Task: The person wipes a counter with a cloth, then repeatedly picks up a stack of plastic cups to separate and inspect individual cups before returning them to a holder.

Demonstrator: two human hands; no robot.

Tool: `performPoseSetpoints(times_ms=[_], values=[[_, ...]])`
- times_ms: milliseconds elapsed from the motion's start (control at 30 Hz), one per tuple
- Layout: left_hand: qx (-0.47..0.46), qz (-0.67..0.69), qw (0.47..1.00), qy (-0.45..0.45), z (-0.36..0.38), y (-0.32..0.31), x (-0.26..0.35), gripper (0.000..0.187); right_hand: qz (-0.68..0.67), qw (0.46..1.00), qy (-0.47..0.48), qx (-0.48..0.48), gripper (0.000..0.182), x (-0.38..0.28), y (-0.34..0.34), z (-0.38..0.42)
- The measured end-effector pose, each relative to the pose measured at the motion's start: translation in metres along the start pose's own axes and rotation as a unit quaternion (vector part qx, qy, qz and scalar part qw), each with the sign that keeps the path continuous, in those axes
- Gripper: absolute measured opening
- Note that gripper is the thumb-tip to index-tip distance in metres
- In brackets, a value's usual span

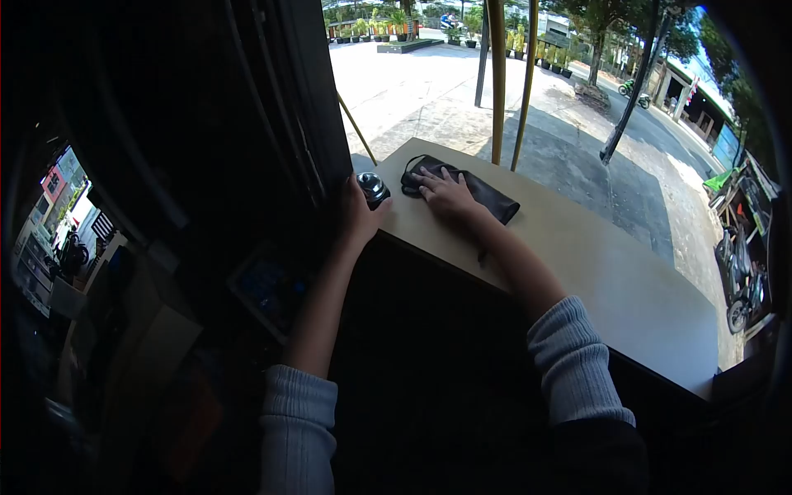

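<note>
At the near left corner of the counter (569, 264), my left hand (361, 219) is wrapped round a small desk bell (373, 185) with a shiny silver dome and a dark base. The thumb is on its right side and a finger on its left; the other fingers are hidden. My right hand (446, 195) lies flat with spread fingers on a dark pouch (492, 196). This pouch rests on the counter, and a loop strap (406, 171) shows at its far left end.
A dark frame (318, 99) rises just left of the bell. Yellow poles (498, 82) stand beyond the counter's far edge, with sunlit paving outside. In the shade below left are a box (157, 330) and a dim flat tray-like thing (268, 289).
</note>
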State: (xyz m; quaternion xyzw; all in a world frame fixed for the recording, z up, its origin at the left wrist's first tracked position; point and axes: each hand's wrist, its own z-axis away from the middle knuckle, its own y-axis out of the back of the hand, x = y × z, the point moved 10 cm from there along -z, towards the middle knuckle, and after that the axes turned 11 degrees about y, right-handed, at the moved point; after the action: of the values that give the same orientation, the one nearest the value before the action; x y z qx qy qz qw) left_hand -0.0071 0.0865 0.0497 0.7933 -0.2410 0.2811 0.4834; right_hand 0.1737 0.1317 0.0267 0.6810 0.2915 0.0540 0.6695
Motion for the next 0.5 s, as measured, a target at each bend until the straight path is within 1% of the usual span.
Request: performPoseSetpoints(times_ms=[67, 100, 167, 200, 267, 300, 367, 400, 433, 500], values=[[0.032, -0.028, 0.999, 0.005, 0.006, -0.003, 0.001, 0.087, -0.018, 0.988, 0.138, -0.059, 0.046, -0.031, -0.007, 0.039], [0.028, -0.019, 0.999, 0.015, 0.008, -0.013, -0.002, 0.087, -0.024, 0.979, 0.187, -0.08, 0.047, -0.031, -0.012, 0.063], [0.042, -0.018, 0.999, 0.021, -0.003, -0.008, -0.004, 0.086, -0.051, 0.969, 0.225, -0.086, 0.05, -0.014, 0.007, 0.086], [0.047, -0.036, 0.998, 0.005, -0.012, 0.005, -0.003, 0.086, -0.012, 0.98, 0.188, -0.055, 0.052, 0.003, 0.019, 0.086], [0.103, 0.001, 0.994, -0.046, -0.003, 0.018, 0.006, 0.086, 0.06, 0.993, 0.094, -0.027, 0.053, 0.057, 0.039, 0.095], [0.103, -0.004, 0.994, -0.045, 0.002, 0.03, 0.013, 0.086, 0.081, 0.996, 0.043, -0.012, 0.052, 0.081, 0.042, 0.089], [0.035, 0.04, 0.999, -0.01, 0.009, 0.052, 0.029, 0.085, 0.069, 0.998, -0.013, -0.004, 0.049, 0.101, 0.036, 0.061], [0.044, 0.038, 0.998, -0.028, 0.008, 0.058, 0.027, 0.083, 0.069, 0.996, -0.056, 0.001, 0.046, 0.104, 0.033, 0.045], [0.043, 0.036, 0.998, -0.028, 0.01, 0.065, 0.025, 0.083, 0.067, 0.996, -0.056, 0.001, 0.046, 0.097, 0.031, 0.03], [0.077, 0.057, 0.99, -0.099, 0.018, 0.098, 0.042, 0.077, 0.059, 0.996, -0.062, 0.009, 0.044, 0.079, 0.027, -0.002]])
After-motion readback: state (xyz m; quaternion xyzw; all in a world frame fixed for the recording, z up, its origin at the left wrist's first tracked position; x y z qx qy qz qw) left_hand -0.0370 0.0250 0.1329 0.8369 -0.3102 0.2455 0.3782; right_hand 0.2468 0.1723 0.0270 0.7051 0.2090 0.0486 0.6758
